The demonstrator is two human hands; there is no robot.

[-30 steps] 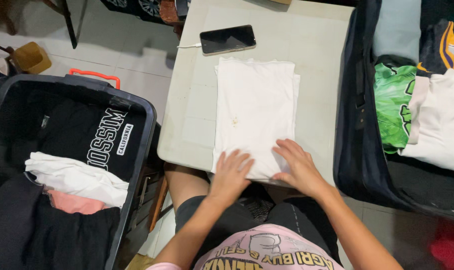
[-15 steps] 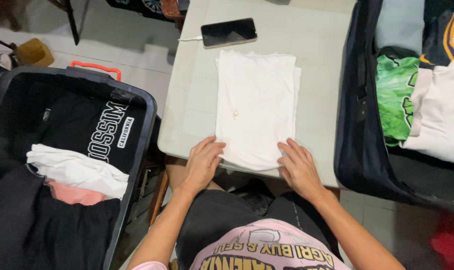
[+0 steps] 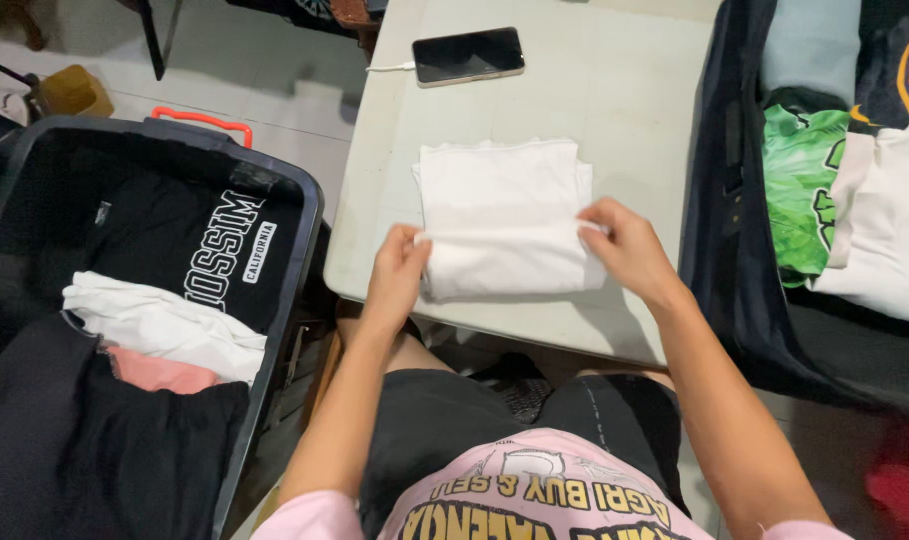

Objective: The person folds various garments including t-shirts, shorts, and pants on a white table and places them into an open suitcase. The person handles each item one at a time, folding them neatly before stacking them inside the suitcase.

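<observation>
So far left we've got a dark open suitcase (image 3: pixel 275 190) on the floor, with a black printed shirt (image 3: pixel 190 245), a rolled white piece (image 3: pixel 160 325) and something pink (image 3: pixel 160 375) tucked under it. There's a small yellowish box (image 3: pixel 73 90) on the floor up in the corner too.

Then the pale worktop (image 3: pixel 615 100). Our left hand (image 3: pixel 397 275) is curled around the left edge of the folded white shirt (image 3: pixel 500 215), fingers closed on the cloth near its lower corner. The shirt lies flat in the middle of the worktop, close to our edge, folded into a squarish stack. Our right hand (image 3: pixel 625 245) is pinching the right edge of it, thumb and fingers closed on the fabric.

Further back on the worktop there's a black phone (image 3: pixel 468 55) with a white cable plugged in, well apart from the shirt.

On the right sits another open suitcase (image 3: pixel 725 200) with a green shirt (image 3: pixel 800 185), a cream one (image 3: pixel 885 230) and a grey-blue one (image 3: pixel 810 45) piled inside.
</observation>
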